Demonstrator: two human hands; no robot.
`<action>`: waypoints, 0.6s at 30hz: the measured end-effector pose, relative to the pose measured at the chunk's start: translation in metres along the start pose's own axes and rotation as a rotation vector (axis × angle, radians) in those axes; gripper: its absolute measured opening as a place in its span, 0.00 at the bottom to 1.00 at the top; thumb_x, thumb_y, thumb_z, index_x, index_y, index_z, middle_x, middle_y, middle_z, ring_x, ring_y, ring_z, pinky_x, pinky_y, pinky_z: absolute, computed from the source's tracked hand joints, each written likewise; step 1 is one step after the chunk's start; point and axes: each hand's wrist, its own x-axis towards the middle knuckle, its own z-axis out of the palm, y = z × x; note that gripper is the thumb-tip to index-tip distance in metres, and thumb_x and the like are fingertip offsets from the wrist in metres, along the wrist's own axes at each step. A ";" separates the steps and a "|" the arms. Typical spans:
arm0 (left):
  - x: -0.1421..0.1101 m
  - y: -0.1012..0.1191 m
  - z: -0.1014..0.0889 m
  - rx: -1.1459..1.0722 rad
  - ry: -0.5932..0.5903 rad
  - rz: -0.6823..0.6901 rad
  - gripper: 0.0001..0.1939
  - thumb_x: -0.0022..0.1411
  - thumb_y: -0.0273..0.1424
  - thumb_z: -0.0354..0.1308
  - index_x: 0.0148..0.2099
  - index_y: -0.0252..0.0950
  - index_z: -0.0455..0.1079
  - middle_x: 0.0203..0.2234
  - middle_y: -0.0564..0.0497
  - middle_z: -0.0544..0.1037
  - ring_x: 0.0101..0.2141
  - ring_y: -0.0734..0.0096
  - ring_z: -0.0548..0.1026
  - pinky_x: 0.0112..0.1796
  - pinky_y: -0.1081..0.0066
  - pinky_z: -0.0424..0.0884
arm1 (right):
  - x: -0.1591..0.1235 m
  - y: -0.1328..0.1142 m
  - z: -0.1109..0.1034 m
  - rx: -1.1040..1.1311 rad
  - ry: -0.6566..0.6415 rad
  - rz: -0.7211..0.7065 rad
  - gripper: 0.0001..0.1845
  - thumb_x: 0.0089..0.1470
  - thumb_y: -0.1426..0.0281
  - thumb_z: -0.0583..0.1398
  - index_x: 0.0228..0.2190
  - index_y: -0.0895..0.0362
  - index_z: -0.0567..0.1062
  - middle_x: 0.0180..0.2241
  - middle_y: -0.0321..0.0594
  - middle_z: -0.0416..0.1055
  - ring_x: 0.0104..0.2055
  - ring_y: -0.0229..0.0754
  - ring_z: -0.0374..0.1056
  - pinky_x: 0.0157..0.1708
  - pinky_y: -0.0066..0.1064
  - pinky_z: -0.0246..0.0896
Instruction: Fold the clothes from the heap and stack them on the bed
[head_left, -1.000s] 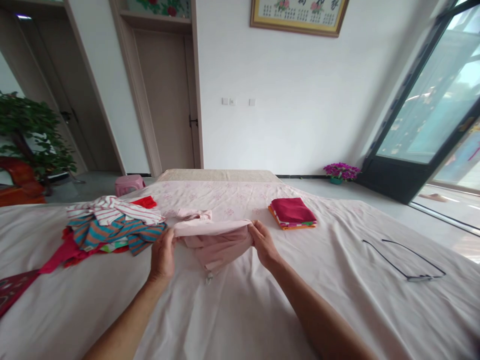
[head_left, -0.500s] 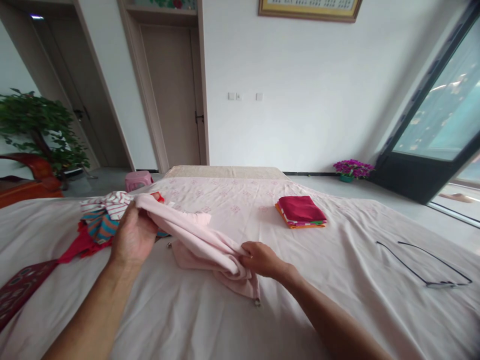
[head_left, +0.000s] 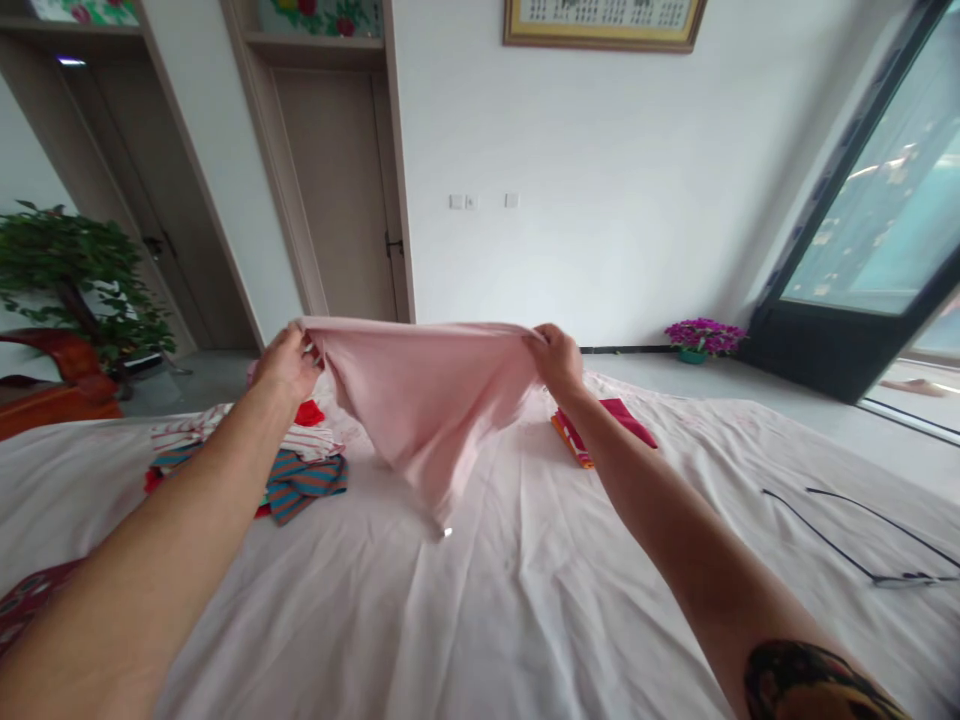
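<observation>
A light pink cloth (head_left: 420,400) hangs stretched between my two hands above the bed, its upper edge nearly straight. Its lower part narrows to a point with a small shiny piece at the tip. At the upper left corner, my left hand (head_left: 291,365) is closed on the cloth. My right hand (head_left: 556,362) pinches the upper right corner. Below and beside my left forearm lies a loose heap of clothes, with a striped blue-and-brown garment (head_left: 307,485) at its front. Partly behind my right forearm is a folded stack with a dark red cloth (head_left: 626,420) on top.
A pale wrinkled sheet (head_left: 480,620) covers the broad surface before me. Eyeglasses (head_left: 892,578) lie on it at the right. Beyond stand a pot of purple flowers (head_left: 705,338), a leafy plant (head_left: 71,260) and a wooden armchair (head_left: 60,380).
The pink cloth has gone from bunched and low to raised and spread between my hands. My right hand has moved up and away from me; the left has risen slightly.
</observation>
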 end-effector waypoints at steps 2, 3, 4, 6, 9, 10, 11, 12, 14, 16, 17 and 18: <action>0.014 0.021 0.017 -0.022 0.008 0.062 0.07 0.65 0.33 0.57 0.41 0.38 0.61 0.31 0.60 0.75 0.36 0.80 0.71 0.46 0.66 0.65 | 0.020 -0.012 -0.018 -0.010 0.148 -0.090 0.15 0.53 0.58 0.56 0.33 0.55 0.75 0.30 0.37 0.73 0.32 0.42 0.65 0.33 0.31 0.57; 0.017 0.031 0.019 -0.025 -0.015 0.097 0.08 0.65 0.33 0.56 0.43 0.38 0.61 0.34 0.60 0.75 0.37 0.79 0.71 0.47 0.65 0.65 | 0.022 -0.015 -0.028 0.001 0.189 -0.144 0.14 0.54 0.59 0.56 0.34 0.55 0.75 0.30 0.37 0.73 0.32 0.42 0.65 0.34 0.31 0.57; 0.016 0.038 0.018 -0.014 -0.061 0.134 0.08 0.65 0.33 0.56 0.44 0.37 0.62 0.36 0.59 0.76 0.38 0.79 0.71 0.48 0.64 0.65 | 0.019 -0.014 -0.037 0.015 0.198 -0.196 0.14 0.54 0.60 0.56 0.33 0.56 0.75 0.30 0.37 0.73 0.32 0.41 0.65 0.34 0.30 0.57; 0.007 0.040 0.000 0.016 -0.184 0.158 0.11 0.65 0.36 0.57 0.45 0.34 0.63 0.37 0.56 0.77 0.39 0.77 0.72 0.48 0.64 0.65 | 0.001 -0.003 -0.050 0.034 0.138 -0.290 0.12 0.55 0.62 0.56 0.32 0.57 0.75 0.29 0.37 0.72 0.32 0.41 0.65 0.34 0.30 0.58; -0.026 0.016 -0.055 0.138 -0.207 0.023 0.18 0.56 0.40 0.65 0.42 0.32 0.69 0.32 0.52 0.79 0.34 0.74 0.73 0.45 0.66 0.70 | -0.045 0.038 -0.057 0.005 -0.099 -0.374 0.09 0.55 0.67 0.56 0.33 0.56 0.76 0.32 0.39 0.72 0.35 0.41 0.67 0.37 0.30 0.59; -0.040 0.004 -0.076 0.211 -0.184 -0.030 0.21 0.52 0.41 0.67 0.41 0.31 0.71 0.32 0.50 0.80 0.34 0.72 0.74 0.43 0.66 0.71 | -0.062 0.055 -0.057 -0.014 -0.231 -0.386 0.09 0.56 0.68 0.56 0.33 0.56 0.76 0.33 0.39 0.73 0.36 0.41 0.67 0.37 0.30 0.59; -0.054 -0.009 -0.098 0.290 -0.185 -0.102 0.22 0.49 0.42 0.69 0.40 0.31 0.72 0.31 0.48 0.80 0.33 0.69 0.74 0.42 0.66 0.72 | -0.079 0.073 -0.056 -0.038 -0.347 -0.383 0.09 0.56 0.69 0.56 0.34 0.55 0.77 0.34 0.39 0.73 0.36 0.41 0.68 0.37 0.30 0.59; -0.069 -0.021 -0.117 0.386 -0.215 -0.185 0.24 0.47 0.43 0.70 0.41 0.32 0.74 0.32 0.46 0.80 0.34 0.66 0.75 0.41 0.66 0.73 | -0.095 0.090 -0.055 -0.082 -0.447 -0.379 0.10 0.56 0.69 0.56 0.34 0.55 0.78 0.34 0.40 0.73 0.35 0.41 0.68 0.36 0.30 0.59; -0.096 -0.038 -0.150 0.579 -0.229 -0.299 0.23 0.44 0.45 0.70 0.38 0.35 0.76 0.32 0.46 0.81 0.36 0.60 0.77 0.37 0.65 0.74 | -0.123 0.116 -0.054 -0.167 -0.626 -0.396 0.12 0.56 0.73 0.54 0.34 0.53 0.79 0.34 0.40 0.73 0.35 0.41 0.68 0.35 0.30 0.59; -0.117 -0.046 -0.170 0.798 -0.300 -0.309 0.19 0.40 0.44 0.71 0.32 0.39 0.76 0.29 0.49 0.81 0.37 0.57 0.77 0.35 0.66 0.74 | -0.144 0.129 -0.056 -0.218 -0.749 -0.452 0.16 0.53 0.77 0.53 0.33 0.53 0.79 0.33 0.41 0.73 0.36 0.41 0.68 0.37 0.30 0.59; -0.125 -0.047 -0.176 0.882 -0.337 -0.260 0.17 0.38 0.44 0.71 0.28 0.40 0.75 0.26 0.51 0.80 0.34 0.57 0.78 0.34 0.67 0.73 | -0.151 0.131 -0.058 -0.237 -0.783 -0.481 0.18 0.51 0.80 0.52 0.33 0.53 0.79 0.33 0.41 0.73 0.36 0.41 0.67 0.38 0.31 0.59; -0.132 -0.046 -0.181 0.950 -0.360 -0.192 0.15 0.37 0.43 0.71 0.24 0.41 0.73 0.23 0.53 0.78 0.31 0.58 0.77 0.32 0.67 0.73 | -0.156 0.129 -0.060 -0.255 -0.802 -0.504 0.19 0.48 0.82 0.52 0.32 0.53 0.79 0.32 0.41 0.73 0.37 0.42 0.67 0.39 0.31 0.59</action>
